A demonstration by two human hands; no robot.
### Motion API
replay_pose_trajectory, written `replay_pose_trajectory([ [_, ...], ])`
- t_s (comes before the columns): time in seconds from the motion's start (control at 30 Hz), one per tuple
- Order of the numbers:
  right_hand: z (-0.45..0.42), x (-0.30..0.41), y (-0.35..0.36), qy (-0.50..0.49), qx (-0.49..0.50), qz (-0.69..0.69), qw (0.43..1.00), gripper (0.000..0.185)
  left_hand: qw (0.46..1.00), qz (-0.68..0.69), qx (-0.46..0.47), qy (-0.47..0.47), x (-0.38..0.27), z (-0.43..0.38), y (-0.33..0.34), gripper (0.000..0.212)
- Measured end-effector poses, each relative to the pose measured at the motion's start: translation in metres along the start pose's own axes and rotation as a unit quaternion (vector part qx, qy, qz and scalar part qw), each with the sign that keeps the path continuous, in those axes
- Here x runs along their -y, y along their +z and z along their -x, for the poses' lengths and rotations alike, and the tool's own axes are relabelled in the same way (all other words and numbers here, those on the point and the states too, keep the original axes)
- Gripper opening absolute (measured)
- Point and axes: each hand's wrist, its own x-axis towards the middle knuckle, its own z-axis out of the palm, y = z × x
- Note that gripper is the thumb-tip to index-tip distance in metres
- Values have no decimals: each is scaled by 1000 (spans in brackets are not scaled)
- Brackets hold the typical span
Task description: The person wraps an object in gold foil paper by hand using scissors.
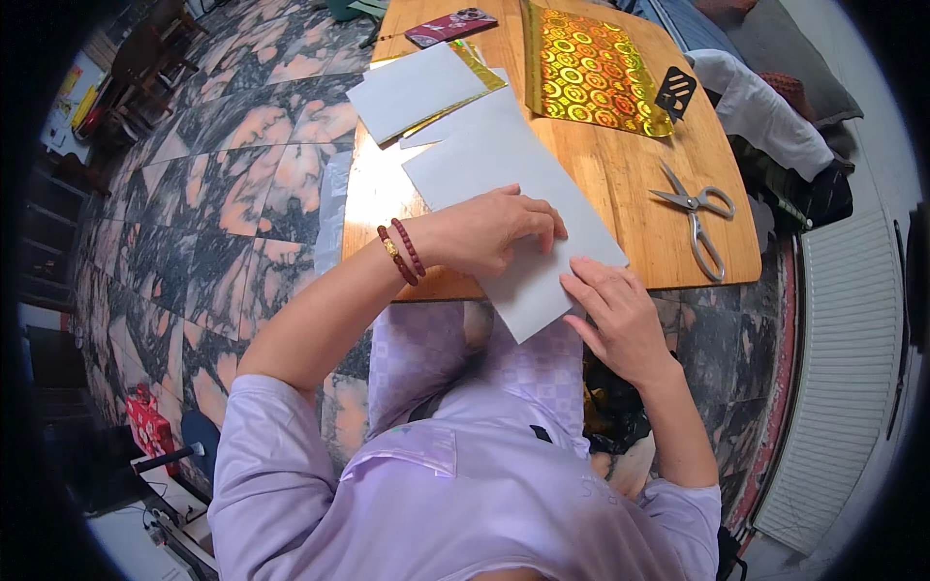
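A long sheet of whitish paper [508, 156] lies slantwise on the wooden table [581, 163], its lower corner jutting past the near edge above the lap. My left hand [512, 229] rests on the sheet with fingers bent; whether it pinches anything cannot be told. Along the sheet's right edge, my right hand [610, 312] touches the paper with fingers spread. Beyond them lies a stack of white-backed, gold-edged sheets [429, 91]. Patterned gold holographic foil paper [592, 69] lies at the table's far side. Silver metal scissors [694, 210] lie with blades apart, right of my right hand.
A dark red patterned phone or case [452, 27] lies at the far left of the table. A black slotted piece [676, 93] touches the foil paper's right corner. A white radiator [828, 370] stands at the right, and white cloth [763, 105] lies beyond the table's right edge.
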Motion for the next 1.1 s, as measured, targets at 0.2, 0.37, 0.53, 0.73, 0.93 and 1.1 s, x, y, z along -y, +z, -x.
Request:
replay_pose_trajectory([
  [0.2, -17, -1, -11, 3, -20, -78, 997, 38, 997, 50, -24, 45, -1, 29, 4, 60],
  [0.37, -23, -8, -18, 30, -6, -138, 990, 31, 994, 58, -68, 68, 5, 52, 18, 91],
  [0.53, -29, -11, -23, 62, 18, -188, 980, 29, 987, 123, -97, 46, 9, 54, 28, 80],
  [0.73, -30, -17, -23, 82, 32, -246, 965, 30, 977, 178, -118, 21, 6, 57, 29, 50],
  [0.93, -33, -23, -23, 111, 44, -305, 945, 27, 961, 226, -160, 18, 1, 58, 33, 18],
  [1.1, -30, -28, -18, 106, 41, -312, 943, 26, 967, 185, -176, 23, 7, 56, 43, 15],
])
